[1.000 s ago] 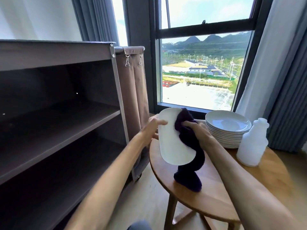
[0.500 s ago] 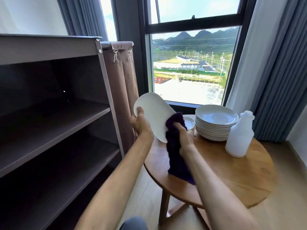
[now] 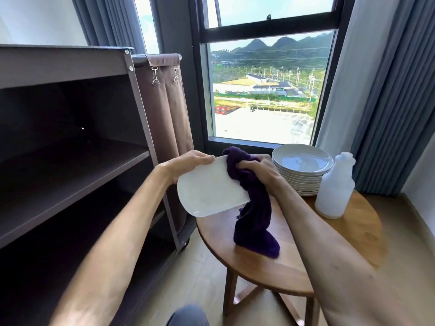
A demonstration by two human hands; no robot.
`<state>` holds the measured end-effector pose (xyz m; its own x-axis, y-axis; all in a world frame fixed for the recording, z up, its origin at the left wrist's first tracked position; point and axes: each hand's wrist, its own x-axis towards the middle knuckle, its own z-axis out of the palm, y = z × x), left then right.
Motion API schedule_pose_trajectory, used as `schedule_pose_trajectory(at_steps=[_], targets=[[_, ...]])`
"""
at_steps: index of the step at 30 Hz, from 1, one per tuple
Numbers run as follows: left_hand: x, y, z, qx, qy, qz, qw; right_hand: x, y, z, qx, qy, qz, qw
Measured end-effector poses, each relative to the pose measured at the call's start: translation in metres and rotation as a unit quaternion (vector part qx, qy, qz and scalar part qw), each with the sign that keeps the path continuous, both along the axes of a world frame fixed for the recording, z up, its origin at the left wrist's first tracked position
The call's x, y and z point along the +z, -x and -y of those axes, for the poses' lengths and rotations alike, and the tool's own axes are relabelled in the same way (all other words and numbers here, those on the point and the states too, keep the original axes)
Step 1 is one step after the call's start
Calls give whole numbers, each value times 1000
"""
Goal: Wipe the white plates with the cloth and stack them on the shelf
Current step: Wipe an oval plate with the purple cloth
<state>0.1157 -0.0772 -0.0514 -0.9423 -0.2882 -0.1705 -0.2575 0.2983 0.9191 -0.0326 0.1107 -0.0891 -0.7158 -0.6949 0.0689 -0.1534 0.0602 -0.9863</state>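
My left hand (image 3: 188,164) grips the upper left rim of a white plate (image 3: 209,189), held tilted in the air over the left edge of the round wooden table (image 3: 294,262). My right hand (image 3: 256,169) clutches a dark purple cloth (image 3: 254,208) against the plate's right edge; the cloth hangs down and its end rests on the table. A stack of several white plates (image 3: 302,169) stands at the back of the table. The dark brown shelf unit (image 3: 70,175) is on the left, its boards bare.
A white plastic bottle (image 3: 335,185) stands just right of the plate stack. A brown fabric bag (image 3: 164,102) hangs on the shelf unit's right side. Window and grey curtains (image 3: 388,90) lie behind the table; wooden floor lies below.
The plate has tipped from near upright to a flatter tilt. My right hand with the cloth has slid up to the plate's upper right edge.
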Motion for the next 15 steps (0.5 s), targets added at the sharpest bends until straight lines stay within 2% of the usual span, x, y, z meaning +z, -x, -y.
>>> schedule_pose_trajectory(at_steps=[2, 5, 7, 10, 14, 15], targets=[[-2, 2, -2, -32, 65, -34, 997, 1, 6, -1, -16, 7, -3, 1000], [-12, 3, -6, -5, 80, -92, 992, 0, 8, -1, -63, 64, 32, 995], [-23, 8, -22, 68, 36, -166, 983, -8, 6, 3, -117, 112, 89, 983], [-46, 26, -54, 236, -91, -259, 932, -14, -1, 8, -178, 149, 177, 956], [-66, 38, -91, 358, -206, -311, 856, -11, -4, 8, -130, 90, 119, 980], [-67, 38, -93, 368, -209, -314, 850, -11, -6, 4, -125, 72, 109, 983]])
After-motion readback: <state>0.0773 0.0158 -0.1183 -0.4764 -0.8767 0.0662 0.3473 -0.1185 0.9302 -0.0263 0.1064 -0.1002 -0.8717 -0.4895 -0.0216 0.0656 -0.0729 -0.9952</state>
